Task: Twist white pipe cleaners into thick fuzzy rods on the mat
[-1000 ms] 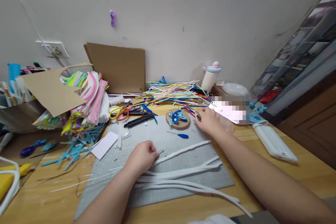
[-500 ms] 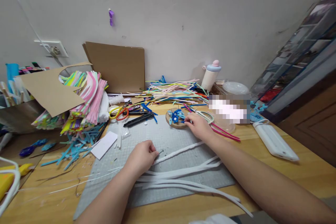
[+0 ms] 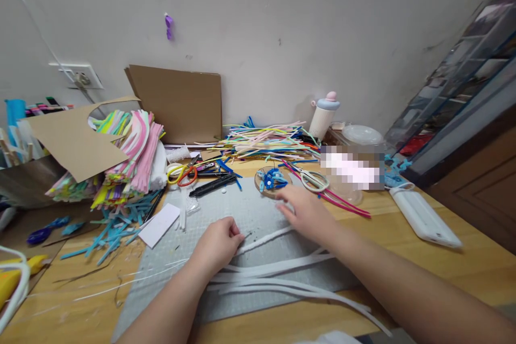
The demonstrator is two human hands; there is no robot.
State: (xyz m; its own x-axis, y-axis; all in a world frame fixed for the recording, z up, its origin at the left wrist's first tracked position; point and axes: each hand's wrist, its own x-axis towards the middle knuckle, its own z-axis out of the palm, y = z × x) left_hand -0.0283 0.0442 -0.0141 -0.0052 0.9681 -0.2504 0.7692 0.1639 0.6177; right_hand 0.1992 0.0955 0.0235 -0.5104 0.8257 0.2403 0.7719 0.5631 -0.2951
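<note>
We see our left hand [image 3: 217, 242] at lower centre of the frame, curled into a loose fist, thumb and fingertips pinched on the near end of a thin white fuzzy stem [image 3: 264, 238] that runs up and to the right across the grey cutting mat [image 3: 242, 207]. Broader, flatter white strips [image 3: 278, 267] fan out from under that hand towards the lower right, their tips passing over the mat's edge. Our right hand [image 3: 306, 212] hovers palm down at centre frame, blurred, just below a round wooden disc [image 3: 278, 189] that carries small blue shapes. We cannot tell whether it holds anything.

The mat is gridded and matte, with bare room between the two hands and above the left one. A white card [image 3: 159, 224] lies over its upper-left edge. Right of the disc lie pale-handled scissors [image 3: 314, 178] and long pink stems [image 3: 346, 204].

The table [image 3: 463, 274] is light wood, open at lower right apart from a smooth white slab [image 3: 425, 217]. A heap of pastel stems [image 3: 266, 142] and a cardboard sheet [image 3: 181, 102] back onto the plain white wall [image 3: 282, 21].
</note>
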